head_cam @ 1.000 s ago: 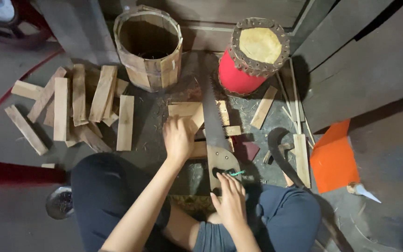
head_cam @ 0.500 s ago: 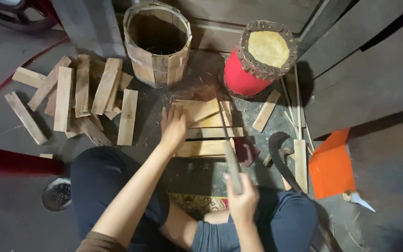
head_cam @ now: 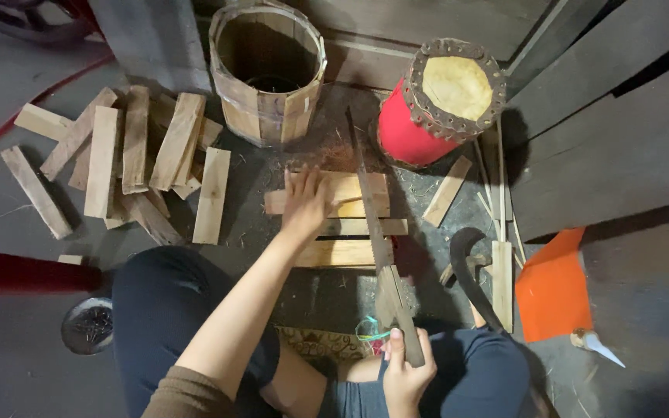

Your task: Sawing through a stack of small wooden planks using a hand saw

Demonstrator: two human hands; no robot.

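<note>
My left hand [head_cam: 303, 205] lies flat on a small stack of wooden slats [head_cam: 346, 220] on the dark floor in front of me, pressing them down. My right hand [head_cam: 406, 370] is closed around the wooden handle of a hand saw [head_cam: 372, 232]. The saw's long blade runs away from me across the right part of the slats, its tip reaching toward the wooden bucket. My knees in dark trousers frame the bottom of the view.
A wooden stave bucket [head_cam: 267, 68] stands at the back, with a red drum [head_cam: 439, 101] to its right. A pile of loose slats [head_cam: 125, 166] lies to the left. A curved sickle [head_cam: 470, 271], a short slat [head_cam: 447, 191] and an orange sheet [head_cam: 553, 286] lie on the right.
The saw has been pushed forward across the slats, after being drawn back half a second ago. My left hand has stayed on the stack. The view shifted slightly.
</note>
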